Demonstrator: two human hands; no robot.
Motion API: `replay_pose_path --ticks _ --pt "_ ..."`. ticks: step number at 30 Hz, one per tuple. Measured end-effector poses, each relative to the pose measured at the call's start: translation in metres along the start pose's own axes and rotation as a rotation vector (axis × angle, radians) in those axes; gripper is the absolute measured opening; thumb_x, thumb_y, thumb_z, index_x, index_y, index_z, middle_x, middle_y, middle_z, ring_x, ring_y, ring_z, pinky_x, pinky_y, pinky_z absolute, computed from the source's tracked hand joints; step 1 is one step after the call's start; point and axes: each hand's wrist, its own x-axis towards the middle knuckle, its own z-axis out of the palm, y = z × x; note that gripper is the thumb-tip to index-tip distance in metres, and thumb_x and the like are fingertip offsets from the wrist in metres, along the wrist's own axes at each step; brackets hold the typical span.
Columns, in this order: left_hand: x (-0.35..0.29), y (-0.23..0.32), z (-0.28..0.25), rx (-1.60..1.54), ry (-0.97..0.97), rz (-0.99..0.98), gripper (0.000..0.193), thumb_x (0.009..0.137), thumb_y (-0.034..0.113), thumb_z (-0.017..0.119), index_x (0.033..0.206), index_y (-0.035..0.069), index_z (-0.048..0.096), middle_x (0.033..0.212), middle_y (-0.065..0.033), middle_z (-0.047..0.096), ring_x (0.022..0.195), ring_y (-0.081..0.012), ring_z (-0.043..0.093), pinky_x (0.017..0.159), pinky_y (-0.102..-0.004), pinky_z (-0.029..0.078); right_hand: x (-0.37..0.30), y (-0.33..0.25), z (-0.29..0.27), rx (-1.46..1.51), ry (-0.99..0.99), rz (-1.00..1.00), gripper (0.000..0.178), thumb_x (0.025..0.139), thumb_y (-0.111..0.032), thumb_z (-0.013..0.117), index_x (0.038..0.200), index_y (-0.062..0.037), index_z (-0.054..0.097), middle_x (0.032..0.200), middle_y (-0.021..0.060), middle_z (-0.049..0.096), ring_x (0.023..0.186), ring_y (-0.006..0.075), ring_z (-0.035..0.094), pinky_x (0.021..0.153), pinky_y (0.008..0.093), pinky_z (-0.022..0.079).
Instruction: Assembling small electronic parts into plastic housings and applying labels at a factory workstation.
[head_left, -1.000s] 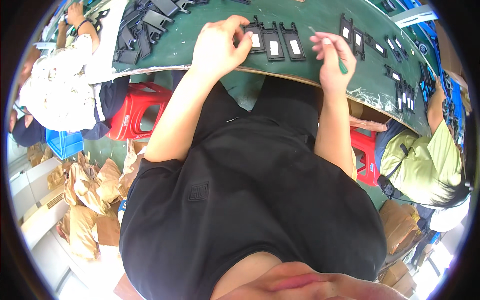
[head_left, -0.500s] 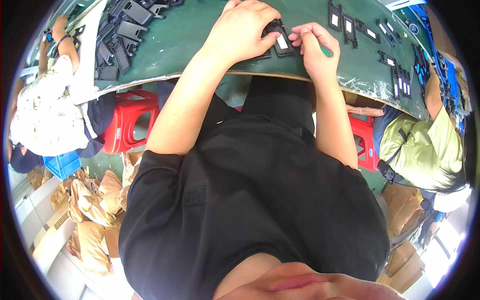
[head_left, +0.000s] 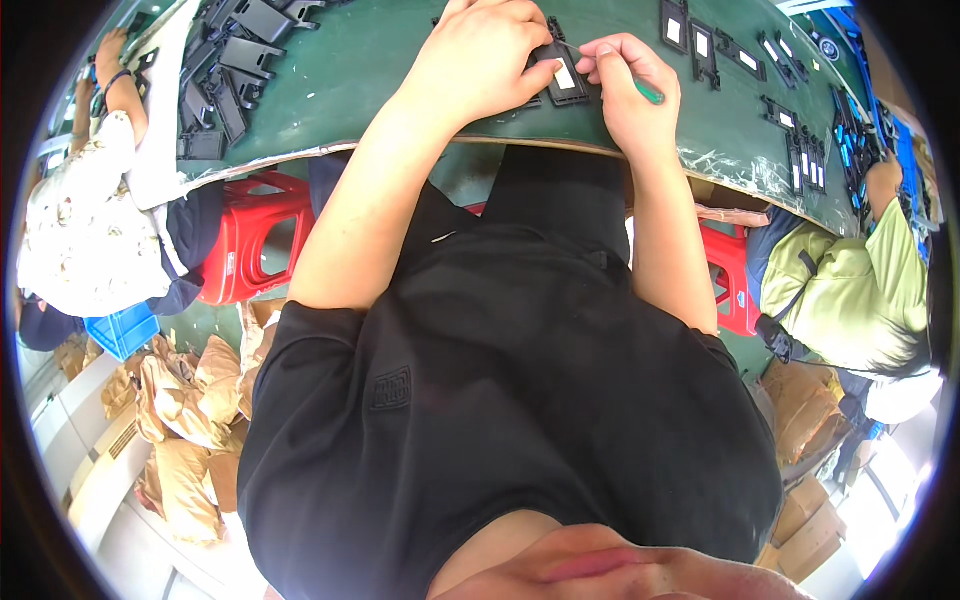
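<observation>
I was mid-way through fitting one black plastic part (head_left: pixel 563 80) at twelve o'clock on the green counter (head_left: pixel 380 70). My left hand (head_left: pixel 480 60) pinned it down; my right hand (head_left: pixel 625 85) gripped a green tool (head_left: pixel 648 93) against it. Next seemed careful pressing.

Two red stools (head_left: pixel 250 240) — two co-workers (head_left: pixel 70 220), many black plastic parts (head_left: pixel 225 75).

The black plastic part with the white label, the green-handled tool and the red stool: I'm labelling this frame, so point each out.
black plastic part (head_left: pixel 568 82), head view, on its white label.
green-handled tool (head_left: pixel 648 93), head view, on the green handle.
red stool (head_left: pixel 250 240), head view, on its side wall.
</observation>
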Motion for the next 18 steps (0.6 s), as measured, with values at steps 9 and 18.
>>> replay_pose_path --ticks 9,18 --pt "0.0014 -0.0022 0.0035 -0.037 -0.012 -0.017 0.023 0.086 0.025 0.072 0.088 0.002 0.076 0.099 -0.0108 0.071 0.104 -0.0317 0.065 0.093 -0.0458 0.050 0.0021 0.0050 -0.0002 -0.003 -0.008 0.009 0.023 0.102 -0.007 0.054 0.102 0.0024 0.074 0.088 0.0047 0.075 0.080 0.0091 0.065 0.076 0.0246 0.053" --pt "0.0026 0.0020 0.0002 -0.025 -0.021 -0.021 0.022 0.085 0.024 0.071 0.086 0.002 0.076 0.096 -0.0115 0.070 0.100 -0.0323 0.066 0.091 -0.0458 0.051 0.0087 0.0075 0.0024 0.024 -0.004 -0.028 0.024 0.102 -0.007 0.053 0.099 0.0024 0.075 0.088 0.0050 0.075 0.080 0.0098 0.065 0.073 0.0249 0.052"
